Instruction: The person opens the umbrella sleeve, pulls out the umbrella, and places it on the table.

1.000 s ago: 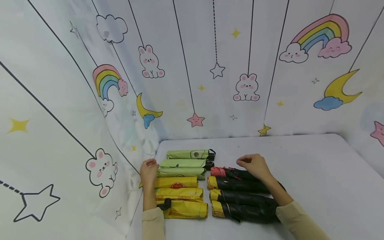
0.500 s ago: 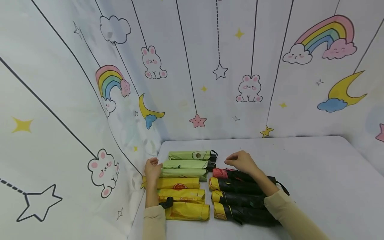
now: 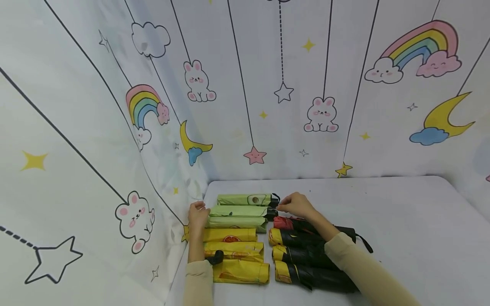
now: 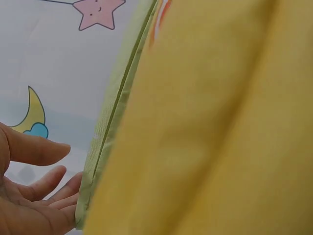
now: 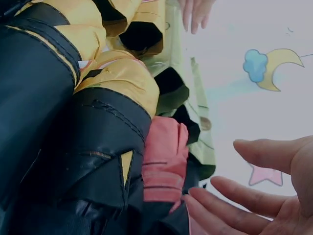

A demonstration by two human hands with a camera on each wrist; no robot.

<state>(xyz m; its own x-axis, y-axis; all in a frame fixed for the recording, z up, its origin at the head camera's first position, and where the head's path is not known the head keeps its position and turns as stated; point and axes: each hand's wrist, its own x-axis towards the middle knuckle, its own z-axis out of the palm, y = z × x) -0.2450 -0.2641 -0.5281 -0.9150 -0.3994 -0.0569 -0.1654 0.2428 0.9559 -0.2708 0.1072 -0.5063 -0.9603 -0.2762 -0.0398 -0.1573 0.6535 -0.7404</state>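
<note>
White cartoon-printed cloth wall [image 3: 229,102] borders left and far edges of white cloth-covered table [image 3: 405,221]; wide stretch open at right. Right row: four black fabric folded umbrellas [image 3: 306,256], yellow or red at one end. Left row: three yellow folded umbrellas [image 3: 245,251], farther three light-green ones [image 3: 237,211]. Right hand [image 3: 297,205]: thumb and fingers apart, near black handles [image 3: 272,214] of green ones. Left hand [image 3: 198,216]: thumb and fingers apart, beside their left ends; contact, cannot tell.

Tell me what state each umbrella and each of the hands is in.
Green umbrellas: folded, lying flat.
Yellow umbrellas: folded, lying flat.
Black-and-yellow umbrellas: folded, lying flat.
Black-and-red umbrella: folded, partly hidden.
Left hand: thumb apart from fingers.
Right hand: thumb apart from fingers, nothing held.
</note>
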